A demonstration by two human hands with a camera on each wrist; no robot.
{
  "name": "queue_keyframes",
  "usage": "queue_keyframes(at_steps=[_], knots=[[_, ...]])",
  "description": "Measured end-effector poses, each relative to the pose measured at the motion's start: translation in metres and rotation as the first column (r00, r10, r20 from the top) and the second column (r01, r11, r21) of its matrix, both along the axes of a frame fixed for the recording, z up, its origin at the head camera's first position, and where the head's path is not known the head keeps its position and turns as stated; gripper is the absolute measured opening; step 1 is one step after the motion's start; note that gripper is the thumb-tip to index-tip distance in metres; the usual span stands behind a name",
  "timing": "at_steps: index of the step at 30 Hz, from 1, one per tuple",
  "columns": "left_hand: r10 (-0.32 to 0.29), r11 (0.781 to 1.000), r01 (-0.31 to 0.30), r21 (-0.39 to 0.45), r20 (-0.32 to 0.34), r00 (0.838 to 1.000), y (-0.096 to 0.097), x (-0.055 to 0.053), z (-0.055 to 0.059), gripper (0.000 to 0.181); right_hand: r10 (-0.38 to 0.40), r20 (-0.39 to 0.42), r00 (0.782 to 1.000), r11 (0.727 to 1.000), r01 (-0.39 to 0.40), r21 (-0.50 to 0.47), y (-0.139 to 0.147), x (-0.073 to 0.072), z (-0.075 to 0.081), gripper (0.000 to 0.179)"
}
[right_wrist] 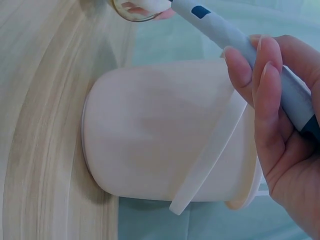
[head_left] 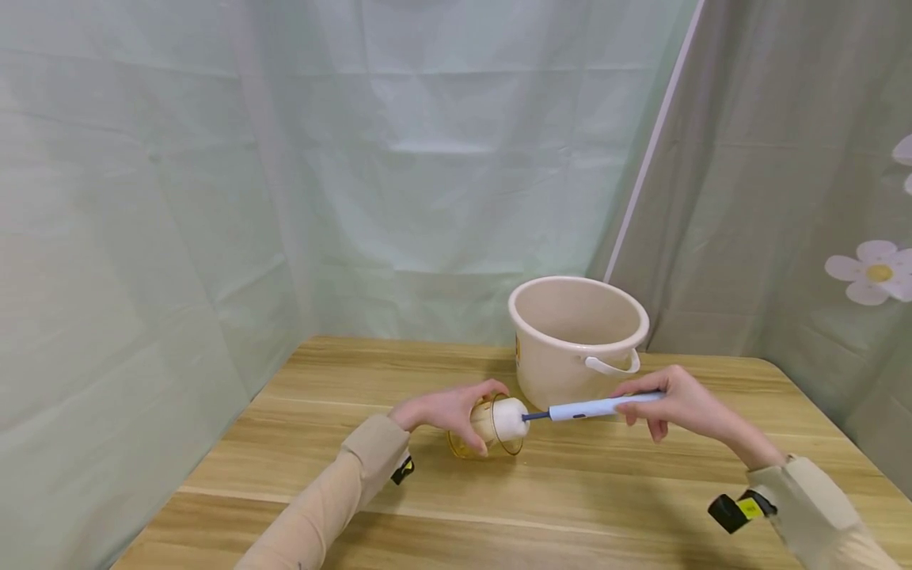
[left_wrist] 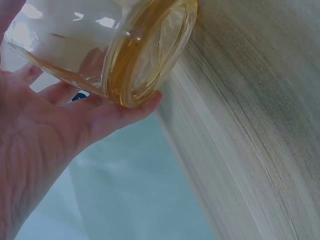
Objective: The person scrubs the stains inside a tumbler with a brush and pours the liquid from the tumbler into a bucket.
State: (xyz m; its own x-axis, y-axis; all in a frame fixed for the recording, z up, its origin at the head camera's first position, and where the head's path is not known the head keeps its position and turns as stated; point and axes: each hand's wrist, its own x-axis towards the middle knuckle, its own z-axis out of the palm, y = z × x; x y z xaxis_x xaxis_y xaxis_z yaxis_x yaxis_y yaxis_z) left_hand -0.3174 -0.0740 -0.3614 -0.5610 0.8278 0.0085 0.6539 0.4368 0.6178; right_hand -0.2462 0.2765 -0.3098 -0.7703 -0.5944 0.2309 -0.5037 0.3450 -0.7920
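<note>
My left hand (head_left: 450, 410) grips a clear amber glass cup (left_wrist: 125, 55), tipped on its side with its mouth toward the right. A cup brush (head_left: 583, 409) with a pale blue handle is in my right hand (head_left: 684, 405), pinched between thumb and fingers. Its white sponge head (head_left: 510, 419) sits at the cup's mouth, partly inside the glass. In the left wrist view the cup's thick base shows above the wooden table. The right wrist view shows the brush handle (right_wrist: 220, 30) running through my fingers; the cup is only partly in frame there.
A cream bucket (head_left: 549, 364) with a white handle (head_left: 613, 367) stands on the wooden table (head_left: 342, 380), just behind the brush. Pale green curtains (head_left: 442, 174) hang behind the table and at its sides.
</note>
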Motion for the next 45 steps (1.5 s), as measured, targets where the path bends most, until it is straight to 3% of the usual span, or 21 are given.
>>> queue_keyframes(at_steps=[14,31,45], knots=[[-0.020,1.000,0.020,0.013,-0.002,1.000,0.001,-0.002,0.000,0.079,-0.055,-0.006,0.998,0.998,0.055,0.040,0.001,0.000,0.010,0.019],[-0.012,1.000,0.011,-0.024,-0.016,1.000,0.000,-0.001,0.002,0.083,-0.021,-0.008,1.000,0.995,0.021,0.099,0.006,0.001,0.015,0.020],[-0.042,0.999,0.039,-0.036,-0.065,0.997,0.000,-0.001,0.000,0.081,0.045,0.019,0.999,0.996,-0.046,0.078,0.007,0.002,0.012,0.019]])
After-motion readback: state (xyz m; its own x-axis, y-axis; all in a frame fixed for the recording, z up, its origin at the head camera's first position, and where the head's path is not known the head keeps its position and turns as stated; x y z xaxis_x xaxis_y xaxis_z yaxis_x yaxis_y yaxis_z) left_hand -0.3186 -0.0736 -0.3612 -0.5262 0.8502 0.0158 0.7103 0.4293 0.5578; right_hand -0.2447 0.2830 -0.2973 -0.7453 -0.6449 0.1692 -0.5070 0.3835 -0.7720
